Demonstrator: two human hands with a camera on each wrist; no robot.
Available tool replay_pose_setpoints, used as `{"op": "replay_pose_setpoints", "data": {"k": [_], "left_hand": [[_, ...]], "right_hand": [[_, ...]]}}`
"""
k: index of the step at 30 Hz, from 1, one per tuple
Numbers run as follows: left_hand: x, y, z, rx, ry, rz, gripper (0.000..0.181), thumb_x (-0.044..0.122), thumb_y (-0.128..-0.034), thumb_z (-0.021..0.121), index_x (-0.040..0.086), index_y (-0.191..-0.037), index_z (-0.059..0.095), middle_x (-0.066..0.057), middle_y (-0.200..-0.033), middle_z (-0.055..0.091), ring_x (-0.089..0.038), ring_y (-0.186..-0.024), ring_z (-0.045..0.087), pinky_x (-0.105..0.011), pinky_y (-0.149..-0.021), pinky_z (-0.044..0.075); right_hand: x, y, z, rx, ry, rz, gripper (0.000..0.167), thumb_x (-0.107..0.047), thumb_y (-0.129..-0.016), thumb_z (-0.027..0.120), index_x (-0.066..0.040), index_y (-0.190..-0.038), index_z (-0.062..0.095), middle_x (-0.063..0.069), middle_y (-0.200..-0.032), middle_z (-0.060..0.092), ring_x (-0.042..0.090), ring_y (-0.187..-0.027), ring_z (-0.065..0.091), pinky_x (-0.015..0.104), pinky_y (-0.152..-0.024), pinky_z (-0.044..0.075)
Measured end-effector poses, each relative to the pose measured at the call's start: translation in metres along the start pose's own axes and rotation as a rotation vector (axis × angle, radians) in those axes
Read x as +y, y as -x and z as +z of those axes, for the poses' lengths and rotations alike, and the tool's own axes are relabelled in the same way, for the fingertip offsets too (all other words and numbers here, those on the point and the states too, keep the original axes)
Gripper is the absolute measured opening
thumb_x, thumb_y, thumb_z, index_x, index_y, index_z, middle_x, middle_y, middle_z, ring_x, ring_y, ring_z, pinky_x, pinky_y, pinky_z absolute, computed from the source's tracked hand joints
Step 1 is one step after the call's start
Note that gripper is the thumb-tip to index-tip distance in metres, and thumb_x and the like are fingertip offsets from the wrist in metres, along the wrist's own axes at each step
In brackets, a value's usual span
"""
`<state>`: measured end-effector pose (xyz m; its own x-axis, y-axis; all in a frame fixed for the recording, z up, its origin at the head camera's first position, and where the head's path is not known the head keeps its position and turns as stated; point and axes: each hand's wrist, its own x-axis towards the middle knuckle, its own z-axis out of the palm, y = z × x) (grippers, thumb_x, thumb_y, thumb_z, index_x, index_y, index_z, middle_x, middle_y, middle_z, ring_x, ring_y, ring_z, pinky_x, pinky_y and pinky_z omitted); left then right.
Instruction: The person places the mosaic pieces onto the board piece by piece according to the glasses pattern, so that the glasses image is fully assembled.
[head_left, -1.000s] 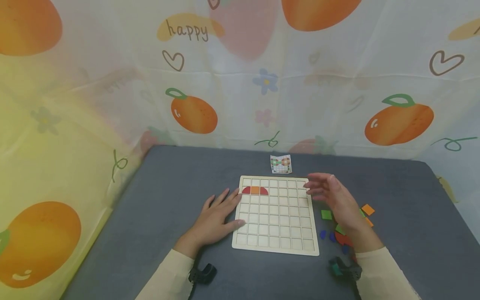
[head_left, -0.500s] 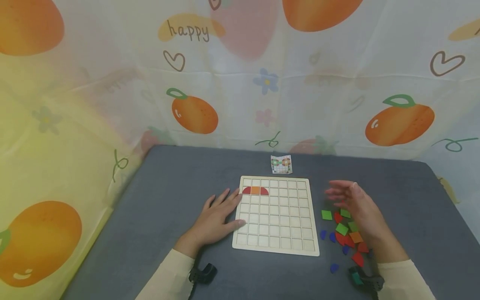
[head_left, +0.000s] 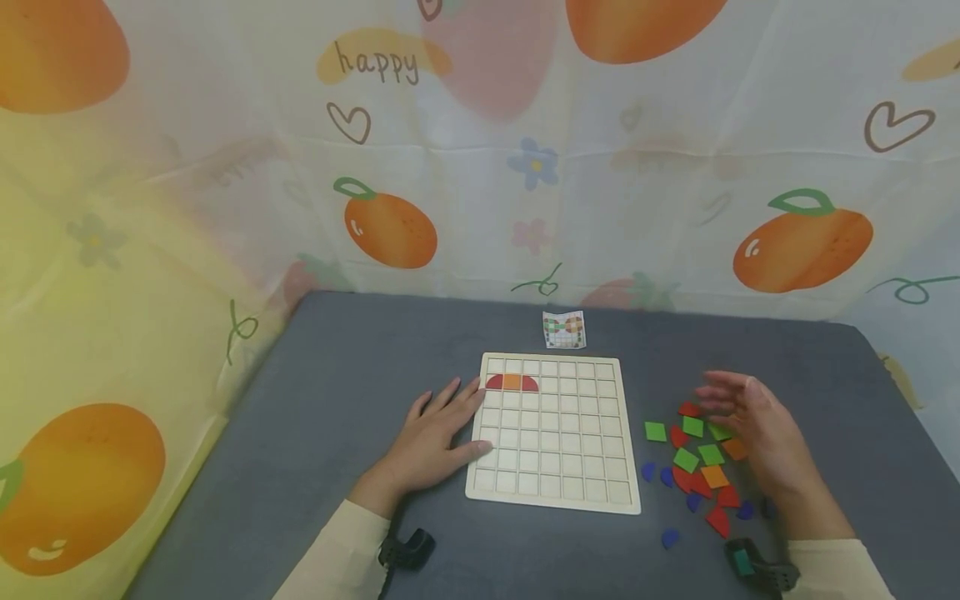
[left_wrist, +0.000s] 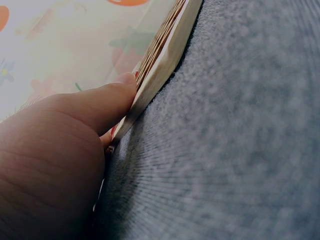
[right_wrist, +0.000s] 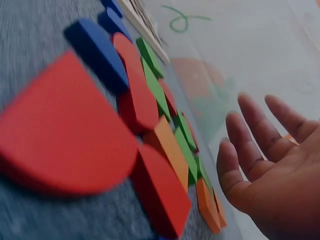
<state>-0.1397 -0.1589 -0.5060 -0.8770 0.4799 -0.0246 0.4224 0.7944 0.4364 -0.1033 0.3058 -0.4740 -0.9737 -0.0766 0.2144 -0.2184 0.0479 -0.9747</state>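
Observation:
A pale wooden grid board lies flat on the table, its second row holding two red quarter-round pieces with an orange square between them. My left hand rests at the board's left edge, fingers spread and straight, thumb on the rim. Over the right end of a loose pile of pieces hovers my right hand, fingers relaxed and holding nothing. Below and left of it lie green squares, red quarter-round pieces, orange squares and small blue half-rounds. In the right wrist view a red piece looms close.
A small printed card with a coloured grid pattern lies behind the board. The grey tabletop ends at the back against a fruit-print curtain. Dark camera mounts sit on both wrists.
My right hand has moved right and toward me, away from the board's upper right corner to above the loose pieces, uncovering many of them. The left hand has stayed in place.

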Motion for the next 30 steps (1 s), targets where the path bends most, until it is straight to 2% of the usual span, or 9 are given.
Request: {"op": "replay_pose_setpoints", "data": {"k": [3,8,13,17,20,23,25,27,30], "left_hand": [[0.0,0.0,0.0,0.003,0.006,0.005,0.085,0.062,-0.1049,0.063,0.021,-0.173,0.033,0.007,-0.178,0.024,-0.023,-0.165,0.013,-0.062,-0.127,0.004],[0.001,0.0,0.001,0.01,0.009,0.011,0.085,0.062,-0.1049,0.063,0.021,-0.173,0.033,0.006,-0.178,0.025,-0.023,-0.165,0.013,-0.062,-0.127,0.004],[0.0,0.0,0.001,0.013,0.014,0.02,0.085,0.06,-0.1052,0.063,0.019,-0.173,0.033,0.005,-0.178,0.025,-0.022,-0.165,0.013,-0.062,-0.127,0.005],[0.0,0.001,0.001,0.014,0.015,0.026,0.085,0.06,-0.1054,0.063,0.019,-0.173,0.033,0.005,-0.178,0.025,-0.023,-0.165,0.014,-0.062,-0.127,0.005],[0.0,0.002,0.0,0.013,0.022,0.026,0.085,0.06,-0.1056,0.064,0.018,-0.173,0.033,0.005,-0.178,0.025,-0.023,-0.165,0.014,-0.062,-0.127,0.005],[0.0,0.003,-0.001,0.012,0.028,0.025,0.085,0.059,-0.1056,0.064,0.018,-0.173,0.033,0.004,-0.178,0.025,-0.024,-0.165,0.014,-0.062,-0.127,0.005],[0.0,0.003,-0.001,0.011,0.032,0.025,0.085,0.059,-0.1056,0.064,0.018,-0.173,0.032,0.004,-0.178,0.025,-0.024,-0.165,0.014,-0.062,-0.127,0.005],[0.0,0.003,-0.001,0.01,0.033,0.028,0.085,0.06,-0.1058,0.063,0.018,-0.173,0.032,0.005,-0.178,0.025,-0.024,-0.165,0.014,-0.062,-0.127,0.005],[0.0,0.003,-0.002,0.007,0.034,0.027,0.085,0.06,-0.1058,0.063,0.018,-0.173,0.033,0.004,-0.178,0.025,-0.024,-0.165,0.014,-0.062,-0.127,0.005]], "right_hand": [[0.002,0.002,-0.005,0.037,-0.002,0.01,0.043,-0.025,-0.122,0.031,-0.016,-0.143,0.067,0.007,-0.125,0.072,0.018,-0.114,0.066,0.022,-0.094,0.05],[0.006,0.004,-0.016,0.113,0.019,-0.019,0.039,-0.021,-0.121,0.036,-0.014,-0.139,0.069,0.005,-0.121,0.073,0.016,-0.111,0.067,0.021,-0.089,0.051],[0.011,0.007,-0.029,0.169,0.027,-0.008,0.037,-0.022,-0.121,0.038,-0.015,-0.136,0.07,0.001,-0.118,0.074,0.012,-0.11,0.068,0.016,-0.092,0.051],[0.015,0.011,-0.039,0.203,0.172,0.044,0.032,-0.024,-0.121,0.042,-0.015,-0.137,0.069,-0.006,-0.116,0.073,0.006,-0.107,0.068,0.013,-0.09,0.05],[0.018,0.012,-0.044,0.169,0.378,0.119,0.036,-0.027,-0.119,0.047,-0.005,-0.143,0.063,-0.015,-0.116,0.069,-0.002,-0.105,0.063,0.011,-0.085,0.047],[0.02,0.013,-0.047,0.089,0.548,0.194,0.045,-0.029,-0.116,0.057,0.003,-0.148,0.057,-0.014,-0.119,0.067,-0.008,-0.101,0.059,0.013,-0.079,0.047],[0.02,0.013,-0.048,0.036,0.607,0.23,0.05,-0.03,-0.113,0.064,0.003,-0.15,0.056,-0.006,-0.125,0.068,-0.011,-0.1,0.057,0.014,-0.077,0.048],[0.021,0.014,-0.049,-0.001,0.636,0.239,0.051,-0.029,-0.111,0.069,0.002,-0.149,0.058,0.009,-0.131,0.069,-0.012,-0.098,0.058,0.016,-0.076,0.051],[0.021,0.014,-0.051,-0.039,0.675,0.249,0.047,-0.024,-0.111,0.07,0.001,-0.149,0.059,0.022,-0.14,0.065,-0.013,-0.098,0.056,0.019,-0.074,0.053]]}}
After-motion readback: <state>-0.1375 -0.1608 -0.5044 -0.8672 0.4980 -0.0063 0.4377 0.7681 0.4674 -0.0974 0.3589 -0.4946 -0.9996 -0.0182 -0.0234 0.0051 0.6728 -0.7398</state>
